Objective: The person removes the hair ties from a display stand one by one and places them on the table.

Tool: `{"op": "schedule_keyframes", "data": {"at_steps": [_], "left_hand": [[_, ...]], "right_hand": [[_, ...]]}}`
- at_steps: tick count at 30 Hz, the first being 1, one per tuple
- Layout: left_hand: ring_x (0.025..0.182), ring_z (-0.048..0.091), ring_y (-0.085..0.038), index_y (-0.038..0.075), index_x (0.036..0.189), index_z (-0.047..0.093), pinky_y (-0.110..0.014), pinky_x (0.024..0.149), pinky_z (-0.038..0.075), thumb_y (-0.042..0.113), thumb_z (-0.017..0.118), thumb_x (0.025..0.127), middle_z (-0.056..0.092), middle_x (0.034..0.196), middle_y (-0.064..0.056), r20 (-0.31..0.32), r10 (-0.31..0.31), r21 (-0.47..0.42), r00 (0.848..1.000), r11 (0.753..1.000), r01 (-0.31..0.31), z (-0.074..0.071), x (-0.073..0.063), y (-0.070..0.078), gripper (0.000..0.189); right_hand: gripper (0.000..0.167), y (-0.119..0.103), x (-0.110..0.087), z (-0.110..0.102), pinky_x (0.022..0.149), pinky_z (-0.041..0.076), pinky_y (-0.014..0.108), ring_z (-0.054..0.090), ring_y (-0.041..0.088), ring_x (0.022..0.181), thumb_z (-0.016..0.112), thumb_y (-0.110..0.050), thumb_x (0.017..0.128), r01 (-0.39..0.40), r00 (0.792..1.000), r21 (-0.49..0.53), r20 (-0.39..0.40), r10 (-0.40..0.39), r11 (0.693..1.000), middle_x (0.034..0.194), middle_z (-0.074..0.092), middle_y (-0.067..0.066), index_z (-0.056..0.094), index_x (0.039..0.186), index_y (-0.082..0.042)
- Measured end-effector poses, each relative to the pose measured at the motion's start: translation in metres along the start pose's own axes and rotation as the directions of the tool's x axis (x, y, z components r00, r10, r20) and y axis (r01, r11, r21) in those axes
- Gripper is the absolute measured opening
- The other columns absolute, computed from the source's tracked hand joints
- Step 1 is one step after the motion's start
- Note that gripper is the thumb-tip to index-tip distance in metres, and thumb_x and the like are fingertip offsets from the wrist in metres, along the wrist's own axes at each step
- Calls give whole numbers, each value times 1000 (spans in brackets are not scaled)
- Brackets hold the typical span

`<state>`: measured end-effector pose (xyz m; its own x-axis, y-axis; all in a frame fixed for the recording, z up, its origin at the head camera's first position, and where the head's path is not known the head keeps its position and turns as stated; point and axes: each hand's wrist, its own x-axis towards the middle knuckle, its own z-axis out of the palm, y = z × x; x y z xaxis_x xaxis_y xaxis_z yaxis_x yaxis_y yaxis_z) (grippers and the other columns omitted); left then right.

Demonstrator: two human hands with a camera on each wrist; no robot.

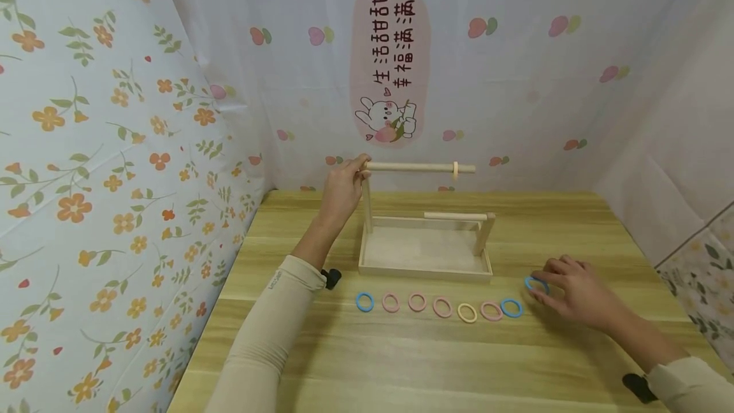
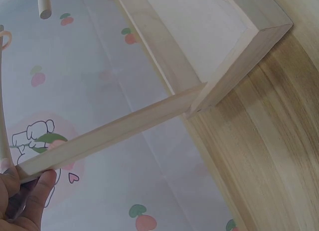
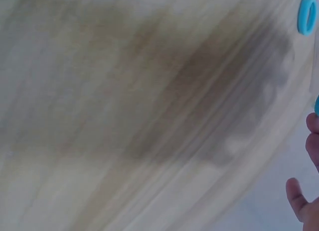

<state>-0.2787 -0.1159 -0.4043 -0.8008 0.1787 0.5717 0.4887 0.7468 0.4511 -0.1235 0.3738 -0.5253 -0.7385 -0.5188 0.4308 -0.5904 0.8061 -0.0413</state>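
A wooden stand (image 1: 424, 273) has a shallow tray base and two posts, each bearing a horizontal rod. My left hand (image 1: 342, 191) grips the top of its taller left post (image 2: 109, 134), where the upper rod (image 1: 410, 167) begins. One pale orange ring (image 1: 455, 171) hangs near that rod's free right end. To the right of the stand, my right hand (image 1: 576, 292) pinches a blue ring (image 1: 536, 284) between thumb and fingers, low over the table. Only the edge of this ring and some fingertips (image 3: 312, 122) show in the right wrist view.
A row of rings lies in front of the stand: a blue ring (image 1: 364, 301) at the left, several pink ones, a yellow ring (image 1: 467, 313), and another blue ring (image 1: 511, 308) at the right end. The lower rod (image 1: 455, 216) is bare. Printed curtains (image 1: 516, 94) enclose the wooden table (image 1: 401, 368).
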Motion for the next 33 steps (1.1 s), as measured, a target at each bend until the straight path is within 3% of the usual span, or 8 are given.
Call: {"op": "schedule_keyframes", "data": {"at_steps": [7,13,21,33], "left_hand": [[101,82,-38,9,133,75,-47,80,68,21,65,111,81,115,-21,2,4,-1,1000,1000,-4,-2,1,1,26],[101,82,-37,9,133,75,-45,78,68,19,65,111,81,116,-20,6,-2,-12,1000,1000,2,-2,0,1,26],[103,82,-38,8,132,75,-48,80,68,13,66,111,81,116,-20,9,-12,-27,1000,1000,12,-2,0,1,24],[99,82,-37,10,131,75,-47,79,67,17,67,110,82,115,-19,6,-5,-28,1000,1000,5,-1,0,0,23]], "right_hand": [[46,0,-9,0,74,54,62,59,18,92,100,-30,76,-38,997,9,73,38,999,101,71,-7,86,114,-9],[48,-1,-15,1,70,56,55,60,19,95,101,-25,74,-51,991,16,122,48,999,102,71,-6,85,115,-7],[43,2,-20,10,67,55,52,58,15,94,102,-24,73,-47,990,46,134,40,998,102,69,-9,85,111,-13],[41,1,-22,16,66,46,36,51,6,89,103,-25,71,-34,993,69,119,26,997,97,68,-15,84,107,-18]]}}
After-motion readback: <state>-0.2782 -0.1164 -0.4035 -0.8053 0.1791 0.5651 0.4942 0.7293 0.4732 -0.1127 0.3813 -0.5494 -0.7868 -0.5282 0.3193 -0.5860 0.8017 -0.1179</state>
